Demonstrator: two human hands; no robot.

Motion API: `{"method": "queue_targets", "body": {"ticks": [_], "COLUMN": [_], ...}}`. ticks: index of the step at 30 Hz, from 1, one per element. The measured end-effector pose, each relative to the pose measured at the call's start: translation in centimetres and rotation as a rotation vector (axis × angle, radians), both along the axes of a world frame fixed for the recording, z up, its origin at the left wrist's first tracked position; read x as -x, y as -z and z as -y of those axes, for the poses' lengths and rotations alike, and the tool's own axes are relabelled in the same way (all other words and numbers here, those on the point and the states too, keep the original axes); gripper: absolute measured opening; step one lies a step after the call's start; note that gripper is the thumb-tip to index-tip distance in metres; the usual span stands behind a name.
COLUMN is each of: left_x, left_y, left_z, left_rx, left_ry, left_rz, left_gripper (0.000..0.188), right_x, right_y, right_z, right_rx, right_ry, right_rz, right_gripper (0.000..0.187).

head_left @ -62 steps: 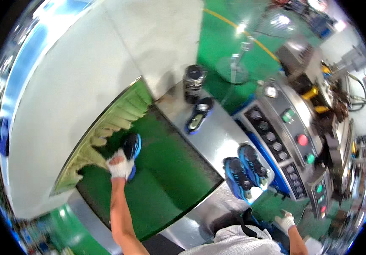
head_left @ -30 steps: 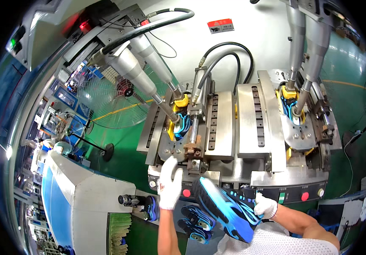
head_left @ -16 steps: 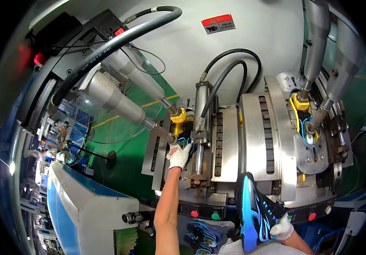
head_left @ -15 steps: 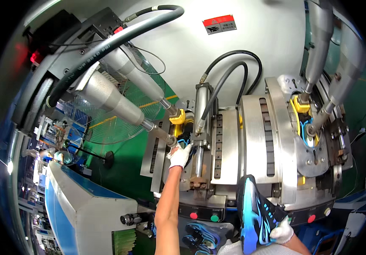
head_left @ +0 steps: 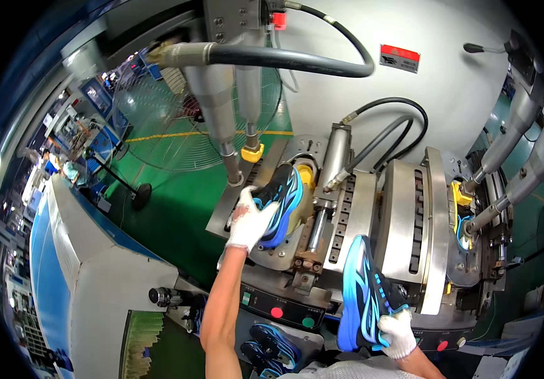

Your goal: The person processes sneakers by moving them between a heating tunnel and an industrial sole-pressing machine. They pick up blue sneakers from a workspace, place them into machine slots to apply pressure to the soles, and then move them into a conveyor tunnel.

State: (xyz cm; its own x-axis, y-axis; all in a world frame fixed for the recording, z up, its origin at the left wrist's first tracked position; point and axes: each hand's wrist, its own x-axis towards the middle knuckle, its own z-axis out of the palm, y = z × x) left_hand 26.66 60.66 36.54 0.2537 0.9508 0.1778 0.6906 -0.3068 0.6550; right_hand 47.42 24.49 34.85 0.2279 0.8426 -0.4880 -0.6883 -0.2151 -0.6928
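Observation:
My left hand [head_left: 250,218], in a white glove, is closed round a black-and-blue sports shoe [head_left: 290,205] at the left side of the machine. This shoe is tilted, its sole side turned right, beside a yellow pad [head_left: 305,174] on the metal base. My right hand [head_left: 398,333], gloved too, grips a second sports shoe [head_left: 359,303], toe pointing away from me, in front of the middle of the machine. Above and left of the first shoe stand two press rods, one tipped with a yellow block [head_left: 252,153]. Another shoe [head_left: 464,227] sits under the right-hand rods.
Several shoes [head_left: 271,346] lie on a tray below the front panel. That panel carries a red button [head_left: 276,312] and a green button [head_left: 308,322]. A thick hose [head_left: 284,58] crosses the upper left. A cylinder [head_left: 337,151] stands between the stations. A caged fan [head_left: 177,126] is behind left.
The left-hand rods have come away from their station, and my left hand now has the shoe there lifted and tilted. The view has shifted; my right hand still holds its shoe.

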Motion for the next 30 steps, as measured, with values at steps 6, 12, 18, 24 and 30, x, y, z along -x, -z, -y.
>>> {"method": "queue_targets", "body": {"ticks": [6,12,18,24,30], "left_x": [13.8,25.2,27.3,25.0,22.9], "left_y": [0.8,7.7,14.0,23.9,30.2], "left_z": [14.5,30.9,42.9,50.7,53.3], "left_rx": [-0.018,0.327,0.563,0.427,0.518], "left_ry": [-0.277,-0.741,-0.973,-1.305,-1.312], "left_rz": [0.236,0.133,-0.106,0.084,0.513], "left_gripper": [0.069,0.062,0.061,0.067,0.087], "right_x": [7.1,9.6,-1.9,3.1,-0.1], "right_y": [-0.3,3.5,18.1,17.9,14.5], "right_z": [-17.5,-36.1,-46.3,-47.2,-47.2], "right_rx": [-0.268,-0.023,0.483,0.202,0.05], "right_ry": [-0.042,-0.002,-0.416,-0.56,-0.409], "right_rz": [-0.04,0.183,2.022,2.018,0.963], "right_gripper": [0.039,0.026,0.013,0.015,0.024]}}
